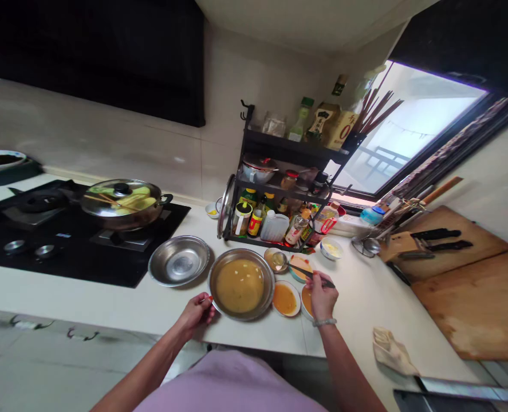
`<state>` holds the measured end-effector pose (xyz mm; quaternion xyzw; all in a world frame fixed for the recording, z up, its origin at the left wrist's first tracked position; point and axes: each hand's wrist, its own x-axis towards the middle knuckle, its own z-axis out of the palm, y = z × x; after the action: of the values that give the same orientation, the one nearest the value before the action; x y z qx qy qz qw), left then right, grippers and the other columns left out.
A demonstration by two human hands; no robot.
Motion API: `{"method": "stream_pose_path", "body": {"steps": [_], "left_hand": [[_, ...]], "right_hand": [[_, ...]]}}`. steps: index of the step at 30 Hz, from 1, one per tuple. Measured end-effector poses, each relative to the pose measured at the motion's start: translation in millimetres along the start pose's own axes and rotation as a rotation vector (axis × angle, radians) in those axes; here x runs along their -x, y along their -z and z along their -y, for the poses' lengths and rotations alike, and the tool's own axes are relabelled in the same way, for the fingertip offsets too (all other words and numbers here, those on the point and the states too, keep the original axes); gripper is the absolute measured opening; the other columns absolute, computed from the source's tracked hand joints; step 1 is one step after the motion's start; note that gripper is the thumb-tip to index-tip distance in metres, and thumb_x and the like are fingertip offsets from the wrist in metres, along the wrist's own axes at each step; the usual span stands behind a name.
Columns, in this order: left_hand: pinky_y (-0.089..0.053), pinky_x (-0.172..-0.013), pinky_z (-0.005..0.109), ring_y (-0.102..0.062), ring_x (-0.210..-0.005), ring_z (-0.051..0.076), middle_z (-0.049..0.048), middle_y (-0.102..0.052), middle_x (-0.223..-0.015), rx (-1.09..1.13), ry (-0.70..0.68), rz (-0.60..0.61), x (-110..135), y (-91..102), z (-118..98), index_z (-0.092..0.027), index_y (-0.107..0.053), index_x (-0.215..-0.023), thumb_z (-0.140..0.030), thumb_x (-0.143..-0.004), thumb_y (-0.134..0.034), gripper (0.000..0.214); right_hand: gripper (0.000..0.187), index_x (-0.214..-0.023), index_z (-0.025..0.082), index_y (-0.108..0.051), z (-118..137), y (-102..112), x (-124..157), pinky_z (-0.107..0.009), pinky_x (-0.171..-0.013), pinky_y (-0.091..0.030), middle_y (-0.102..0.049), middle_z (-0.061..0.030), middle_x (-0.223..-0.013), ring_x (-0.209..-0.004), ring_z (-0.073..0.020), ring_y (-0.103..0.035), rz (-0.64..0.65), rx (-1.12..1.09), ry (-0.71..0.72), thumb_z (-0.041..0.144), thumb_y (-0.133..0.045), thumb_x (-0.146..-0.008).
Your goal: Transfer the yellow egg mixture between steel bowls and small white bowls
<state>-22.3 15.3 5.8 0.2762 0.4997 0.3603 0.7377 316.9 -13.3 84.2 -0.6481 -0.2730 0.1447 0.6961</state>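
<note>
My left hand (199,313) is closed at the left rim of a steel basin (240,284) of yellowish-brown liquid with a few pale bits floating in it. My right hand (323,298) grips the dark handle of a ladle (299,269). The ladle's metal head is over a small bowl (271,266) behind the basin's right side. Around it stand a bowl of orange liquid (285,298), another orange-filled bowl (307,297) partly hidden by my right hand, and a patterned bowl (300,277) behind the ladle handle.
An empty steel basin (180,261) stands to the left, before a lidded pan (122,205) on the black stove (120,269). Behind is a black rack (254,184) of bottles and jars. Cutting boards (477,297), a knife block (397,246) and a cloth (393,350) lie right.
</note>
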Motion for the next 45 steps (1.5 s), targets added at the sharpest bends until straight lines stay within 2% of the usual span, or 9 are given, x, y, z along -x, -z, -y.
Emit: {"method": "stream_pose_path", "body": {"steps": [5, 9, 14, 18, 20, 24, 28, 34, 45], "left_hand": [[-0.038, -0.044, 0.02, -0.051, -0.044, 0.008, -0.0044, -0.059, -0.049, 0.006, -0.001, 0.003, 0, 0.5, 1, -0.02, -0.044, -0.069, -0.042, -0.053, -0.082, 0.046], [-0.037, -0.044, 0.02, -0.051, -0.044, 0.009, -0.004, -0.059, -0.049, 0.023, -0.013, 0.003, -2, 1.1, 3, -0.02, -0.044, -0.068, -0.042, -0.053, -0.082, 0.046], [-0.037, -0.043, 0.02, -0.051, -0.044, 0.009, -0.0043, -0.059, -0.049, 0.032, -0.015, 0.016, -4, 2.2, 5, -0.02, -0.044, -0.068, -0.041, -0.055, -0.081, 0.045], [-0.037, -0.043, 0.02, -0.051, -0.044, 0.009, -0.0045, -0.058, -0.049, 0.031, -0.013, 0.018, -4, 2.3, 4, -0.02, -0.044, -0.068, -0.041, -0.054, -0.081, 0.044], [-0.037, -0.043, 0.02, -0.051, -0.044, 0.009, -0.0044, -0.058, -0.049, 0.026, -0.012, 0.009, -3, 2.2, 4, -0.021, -0.044, -0.068, -0.04, -0.055, -0.081, 0.044], [-0.037, -0.044, 0.02, -0.052, -0.045, 0.009, -0.0044, -0.059, -0.05, 0.016, -0.008, 0.002, -2, 2.0, 3, -0.02, -0.045, -0.069, -0.039, -0.055, -0.081, 0.043], [-0.037, -0.044, 0.02, -0.052, -0.045, 0.009, -0.0041, -0.059, -0.05, 0.02, -0.009, 0.013, -2, 1.6, 2, -0.021, -0.044, -0.068, -0.039, -0.056, -0.08, 0.043], [-0.037, -0.044, 0.02, -0.052, -0.044, 0.009, -0.0033, -0.059, -0.05, 0.02, -0.002, 0.007, 0, 0.7, 0, -0.02, -0.044, -0.068, -0.037, -0.057, -0.08, 0.041], [-0.037, -0.044, 0.02, -0.051, -0.044, 0.009, -0.0036, -0.059, -0.05, 0.011, 0.001, 0.004, 0, 0.4, 0, -0.021, -0.044, -0.068, -0.039, -0.056, -0.08, 0.043]], "right_hand": [[0.028, -0.088, 0.018, -0.068, -8, 3, 8, -0.032, -0.055, -0.054, -0.07, -0.0064, -0.076, -0.059, -0.0195, -0.065, 0.254, 0.25, 0.351, 0.043, -0.058, -0.082], [0.02, -0.092, 0.022, -0.07, 3, 2, 30, -0.036, -0.072, -0.056, -0.071, -0.0083, -0.087, -0.079, -0.022, -0.067, 0.441, 0.294, 0.639, 0.031, -0.053, -0.089], [0.022, -0.103, 0.022, -0.069, 4, -7, 76, -0.028, -0.055, -0.055, -0.069, -0.0073, -0.086, -0.063, -0.0165, -0.064, 0.655, 0.221, 0.483, 0.028, -0.05, -0.092], [0.022, -0.096, 0.02, -0.071, -6, -12, 107, -0.025, -0.051, -0.053, -0.068, -0.0068, -0.081, -0.059, -0.0153, -0.063, 0.791, 0.17, 0.349, 0.033, -0.053, -0.091], [0.026, -0.093, 0.019, -0.071, -9, -13, 114, -0.025, -0.048, -0.052, -0.067, -0.0057, -0.075, -0.054, -0.0144, -0.061, 0.774, 0.155, 0.242, 0.039, -0.055, -0.09], [0.037, -0.09, 0.016, -0.067, -11, -15, 108, -0.024, -0.042, -0.048, -0.063, -0.0013, -0.058, -0.041, -0.0133, -0.055, 0.597, 0.083, -0.023, 0.051, -0.06, -0.083], [0.041, -0.086, 0.015, -0.064, -9, -15, 92, -0.025, -0.04, -0.045, -0.063, -0.0013, -0.053, -0.04, -0.0139, -0.053, 0.452, -0.024, -0.16, 0.054, -0.067, -0.075], [0.039, -0.081, 0.015, -0.062, 3, -12, 77, -0.024, -0.04, -0.044, -0.065, -0.0015, -0.055, -0.042, -0.0139, -0.054, 0.344, -0.117, -0.236, 0.05, -0.075, -0.068], [0.036, -0.076, 0.017, -0.061, 20, -1, 35, -0.025, -0.04, -0.043, -0.062, 0.0006, -0.049, -0.043, -0.0158, -0.057, 0.137, -0.189, -0.204, 0.044, -0.079, -0.06]]}}
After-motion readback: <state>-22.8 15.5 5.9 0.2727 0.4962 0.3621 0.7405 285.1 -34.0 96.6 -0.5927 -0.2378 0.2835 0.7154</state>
